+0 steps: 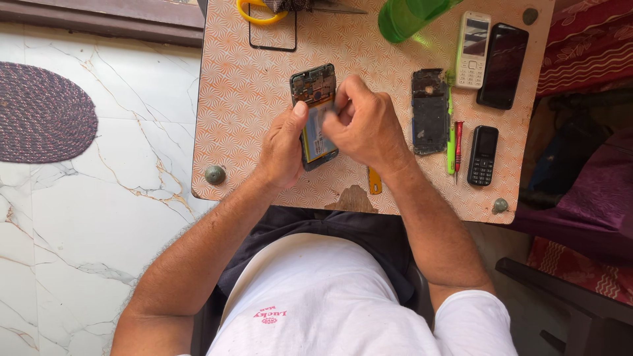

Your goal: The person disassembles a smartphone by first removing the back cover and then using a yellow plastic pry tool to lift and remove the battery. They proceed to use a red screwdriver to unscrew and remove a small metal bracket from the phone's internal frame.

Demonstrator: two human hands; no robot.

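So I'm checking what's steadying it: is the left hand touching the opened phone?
Touching. The head view shows the left hand gripping the opened phone along its left edge, thumb pressed against the side, no gap visible.

A home corner used as a phone-repair spot: a small patterned table stands on a marble floor with a woven rug, strewn with phones, a screwdriver and a stripped phone back.

The right hand hides the lower right part of the opened phone; whatever its fingertips pinch is hidden. Above the phone, scissors and green bottle are cut off by the top edge.
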